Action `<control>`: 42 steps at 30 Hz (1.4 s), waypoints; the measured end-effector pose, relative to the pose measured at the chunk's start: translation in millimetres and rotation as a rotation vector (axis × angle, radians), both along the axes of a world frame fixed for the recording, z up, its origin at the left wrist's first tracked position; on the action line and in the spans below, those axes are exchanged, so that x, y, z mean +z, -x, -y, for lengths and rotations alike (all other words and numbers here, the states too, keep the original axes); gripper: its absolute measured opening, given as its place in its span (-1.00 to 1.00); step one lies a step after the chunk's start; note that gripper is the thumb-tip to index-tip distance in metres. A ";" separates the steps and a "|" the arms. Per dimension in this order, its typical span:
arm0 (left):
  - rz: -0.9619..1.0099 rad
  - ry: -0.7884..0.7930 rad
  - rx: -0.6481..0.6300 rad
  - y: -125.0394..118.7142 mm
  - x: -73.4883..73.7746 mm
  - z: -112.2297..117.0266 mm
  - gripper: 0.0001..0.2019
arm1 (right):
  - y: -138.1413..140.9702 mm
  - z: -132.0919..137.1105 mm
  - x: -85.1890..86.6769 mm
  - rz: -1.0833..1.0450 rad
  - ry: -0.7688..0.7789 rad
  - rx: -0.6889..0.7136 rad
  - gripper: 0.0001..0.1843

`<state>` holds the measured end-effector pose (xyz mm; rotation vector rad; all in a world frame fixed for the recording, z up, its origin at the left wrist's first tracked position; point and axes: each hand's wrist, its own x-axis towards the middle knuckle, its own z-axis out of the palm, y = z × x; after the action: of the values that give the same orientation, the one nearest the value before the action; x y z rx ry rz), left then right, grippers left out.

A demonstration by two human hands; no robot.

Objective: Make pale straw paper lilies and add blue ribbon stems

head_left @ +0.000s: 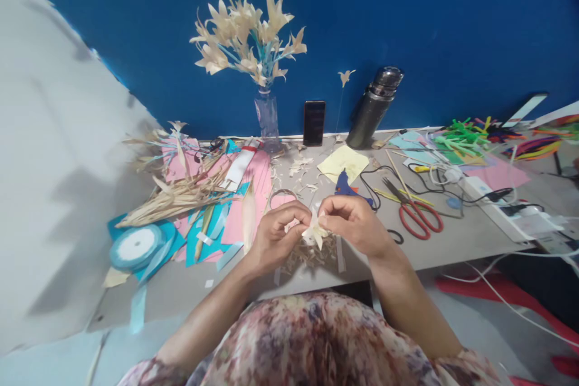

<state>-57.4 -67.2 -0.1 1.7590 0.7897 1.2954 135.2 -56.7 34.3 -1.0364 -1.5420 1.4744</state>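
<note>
Between my two hands is a small pale husk flower [318,236], its pointed petals hanging downward. My left hand [281,230] pinches it from the left with thumb and forefinger. From the right, the fingertips of my right hand [350,223] close on the same flower. Husk scraps [307,256] lie on the table beneath. Just beyond my right hand is a blue glue gun [345,184], near a yellow paper square [344,161]. A roll of tape [281,198] sits partly hidden behind my left hand.
Red-handled scissors [420,219] lie right of my hands, near a white power strip [495,208] with cables. Dried husks [169,204] and a blue ribbon spool [137,246] are at left. Behind stand a bottle of husk flowers [268,117], a phone [314,123] and a dark flask [373,110].
</note>
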 end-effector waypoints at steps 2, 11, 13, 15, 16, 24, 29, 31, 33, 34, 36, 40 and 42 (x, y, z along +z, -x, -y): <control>0.016 -0.005 0.007 0.3 -1.5 -0.8 -0.85 | 4.1 -0.9 -1.9 -0.056 0.057 -0.020 -0.76; 0.204 0.182 0.025 -1.8 -0.5 -4.9 -0.84 | 14.3 -5.6 -8.5 -0.245 0.206 -0.020 -0.73; 0.233 0.228 0.012 -1.7 -1.5 -5.3 -0.85 | 13.7 -5.4 -8.9 -0.271 0.208 -0.016 -0.71; 0.256 0.258 0.009 -1.2 -3.5 -5.8 -0.86 | 12.2 -5.0 -9.9 -0.276 0.188 -0.048 -0.69; 0.267 0.268 0.013 -1.0 -4.7 -6.1 -0.86 | 11.0 -4.7 -10.9 -0.266 0.170 -0.080 -0.68; 0.235 0.272 0.043 -1.3 -12.8 -9.4 -0.83 | -3.7 2.2 -21.0 -0.156 0.077 -0.171 -0.62; 0.175 0.279 -0.038 -3.1 -14.8 -8.3 -0.83 | 1.1 3.5 -19.6 -0.150 0.025 -0.092 -0.62; 0.157 0.282 -0.082 -3.7 -16.6 -7.6 -0.84 | 6.9 2.4 -21.0 -0.173 0.046 -0.061 -0.63; 0.186 0.311 -0.082 -3.8 -20.5 -8.0 -0.83 | 12.0 0.5 -24.2 -0.199 0.052 -0.086 -0.63; 0.222 0.346 -0.072 -3.6 -23.2 -8.7 -0.82 | 13.4 -0.5 -25.8 -0.215 0.049 -0.114 -0.62; 0.314 0.427 -0.045 -2.6 -28.6 -11.1 -0.79 | 13.0 -2.2 -27.6 -0.241 0.030 -0.175 -0.62; 0.426 0.468 0.013 -1.0 -33.1 -14.2 -0.78 | 3.9 1.0 -23.1 -0.120 -0.104 -0.308 -0.73; 0.456 0.498 0.010 -1.2 -31.4 -12.5 -0.79 | 2.3 7.6 -20.4 -0.044 -0.152 -0.301 -0.79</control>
<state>-56.2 -54.7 -31.4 1.0200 0.7697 1.3005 133.0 -64.3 13.9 -1.0848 -1.3752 1.1478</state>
